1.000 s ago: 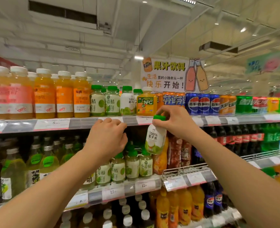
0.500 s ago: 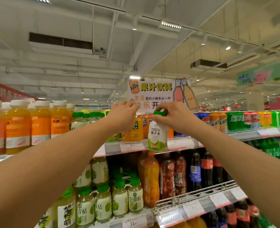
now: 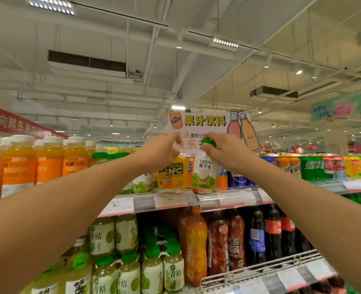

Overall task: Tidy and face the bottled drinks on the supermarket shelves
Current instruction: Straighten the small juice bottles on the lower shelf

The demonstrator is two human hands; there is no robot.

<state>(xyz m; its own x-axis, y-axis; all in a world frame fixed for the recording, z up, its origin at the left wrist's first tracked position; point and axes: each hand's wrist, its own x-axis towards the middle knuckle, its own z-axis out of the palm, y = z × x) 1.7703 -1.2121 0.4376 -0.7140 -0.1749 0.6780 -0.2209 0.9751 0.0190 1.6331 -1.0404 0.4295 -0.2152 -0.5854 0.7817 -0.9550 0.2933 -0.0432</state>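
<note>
A white coconut-water bottle with a green cap stands upright at the front edge of the top shelf. My right hand grips its cap from above. Just left of it is an orange NFC juice bottle. My left hand is curled over that bottle's top and hides the cap. A second coconut-water bottle shows partly behind my left wrist.
Tall orange juice bottles fill the top shelf's left, soda cans its right. A juice sign stands behind my hands. Below are green-capped citrus drinks, an orange bottle and dark cola bottles.
My right hand lifted the coconut-water bottle from in front of the lower shelf up onto the top shelf's front edge. My left hand rose to the NFC bottle's top. The view tilted upward.
</note>
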